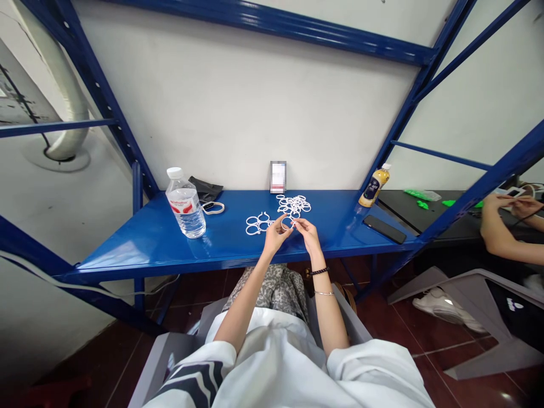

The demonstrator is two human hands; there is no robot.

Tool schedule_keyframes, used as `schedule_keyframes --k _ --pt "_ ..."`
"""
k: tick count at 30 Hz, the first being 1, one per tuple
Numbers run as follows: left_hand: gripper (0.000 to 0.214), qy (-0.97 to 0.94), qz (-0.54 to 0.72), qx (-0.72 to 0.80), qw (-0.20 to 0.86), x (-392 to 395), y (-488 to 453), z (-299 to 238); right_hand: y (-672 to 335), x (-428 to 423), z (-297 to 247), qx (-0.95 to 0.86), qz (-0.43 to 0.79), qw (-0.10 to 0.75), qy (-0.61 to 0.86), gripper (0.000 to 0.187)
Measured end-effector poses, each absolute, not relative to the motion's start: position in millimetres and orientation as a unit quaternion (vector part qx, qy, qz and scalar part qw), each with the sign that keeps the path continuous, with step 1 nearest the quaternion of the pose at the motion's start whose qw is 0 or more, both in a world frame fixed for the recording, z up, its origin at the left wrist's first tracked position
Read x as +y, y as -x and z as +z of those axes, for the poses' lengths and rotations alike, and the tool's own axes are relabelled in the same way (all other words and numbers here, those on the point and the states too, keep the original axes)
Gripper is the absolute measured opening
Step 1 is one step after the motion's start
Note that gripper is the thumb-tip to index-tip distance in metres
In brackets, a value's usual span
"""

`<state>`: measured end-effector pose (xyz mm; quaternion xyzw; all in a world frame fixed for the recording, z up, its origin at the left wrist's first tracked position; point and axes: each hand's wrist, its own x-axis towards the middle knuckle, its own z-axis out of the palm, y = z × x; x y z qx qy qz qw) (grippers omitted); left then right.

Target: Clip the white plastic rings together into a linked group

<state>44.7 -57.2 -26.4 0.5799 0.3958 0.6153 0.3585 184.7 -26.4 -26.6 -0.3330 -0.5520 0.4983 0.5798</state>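
Note:
Between my two hands, just above the blue table, is a white plastic ring (287, 223) that looks like a curtain ring. My left hand (276, 234) has its fingers closed on the ring's left side. On its right side, my right hand (306, 232) pinches the ring near its small end piece. Behind my hands lies a loose pile of similar white rings (300, 204). To the left of my left hand, several more white rings (254, 225) lie spread flat on the table, partly hidden by the fingers.
A large water bottle (186, 207), a black pouch (206, 188) and a looped band (213, 208) are on the left. A phone (278, 177) leans against the wall. At right are a yellow drink bottle (374, 186) and a dark phone (385, 229). Another person's hands (510, 204) work beyond the blue post.

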Motion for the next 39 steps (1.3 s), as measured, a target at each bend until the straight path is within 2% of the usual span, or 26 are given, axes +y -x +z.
schedule_keyframes --k 26,30,39 --pt "0.051 -0.559 0.617 0.405 0.379 -59.6 -45.4 -24.3 -185.6 -25.9 -27.8 -0.56 0.498 0.576 0.326 0.03" --pt "0.052 -0.561 0.613 0.406 0.38 -57.8 -45.4 -26.8 -185.7 -26.1 -27.7 -0.562 0.496 0.577 0.325 0.034" --pt "0.055 -0.566 0.608 0.404 0.384 -55.7 -46.4 -28.6 -186.3 -22.3 -31.3 -0.552 0.478 0.598 0.33 0.031"
